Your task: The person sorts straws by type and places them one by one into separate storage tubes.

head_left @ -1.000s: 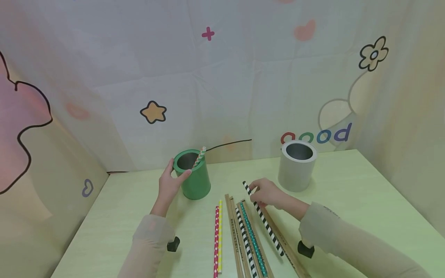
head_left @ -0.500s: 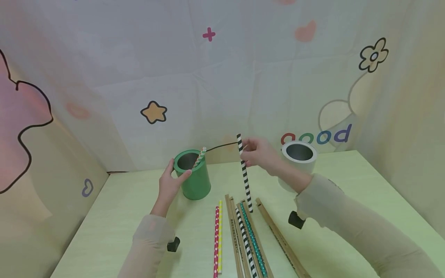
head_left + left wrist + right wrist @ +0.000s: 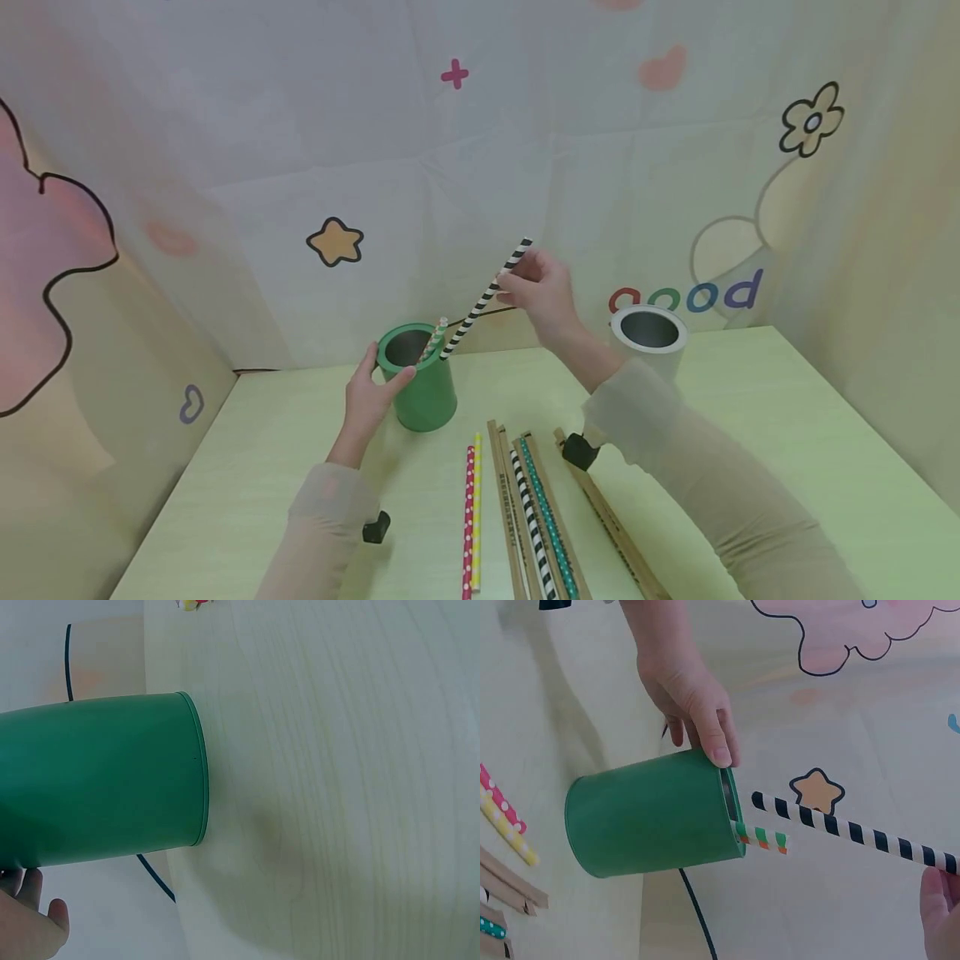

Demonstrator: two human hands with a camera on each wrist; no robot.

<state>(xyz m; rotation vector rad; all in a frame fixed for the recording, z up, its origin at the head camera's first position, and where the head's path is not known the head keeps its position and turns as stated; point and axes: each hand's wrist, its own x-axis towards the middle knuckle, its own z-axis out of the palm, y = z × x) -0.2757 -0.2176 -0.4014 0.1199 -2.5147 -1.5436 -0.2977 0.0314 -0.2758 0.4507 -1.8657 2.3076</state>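
Note:
My left hand [image 3: 366,410] grips the green canister [image 3: 425,398] at its upper left side, thumb at the rim. A short stretch of a green, orange and white straw [image 3: 762,837] sticks out of its mouth. Between thumb and fingers, my right hand [image 3: 547,298] pinches a black-and-white striped paper straw [image 3: 480,308] near its upper end. That straw slants through the air, its lower end close to the canister's right rim. In the right wrist view the straw's tip points toward the canister's opening, short of it.
A white canister [image 3: 648,332] stands at the back right, partly behind my right forearm. On the table lie a pink dotted straw [image 3: 468,517], a yellow straw [image 3: 477,500], a teal dotted straw [image 3: 547,517], another striped straw [image 3: 531,517] and several brown paper-wrapped sticks [image 3: 615,525].
My right hand has lifted the striped straw off the table and carried it up and left, tilting its lower end toward the green canister. The left hand has kept its grip.

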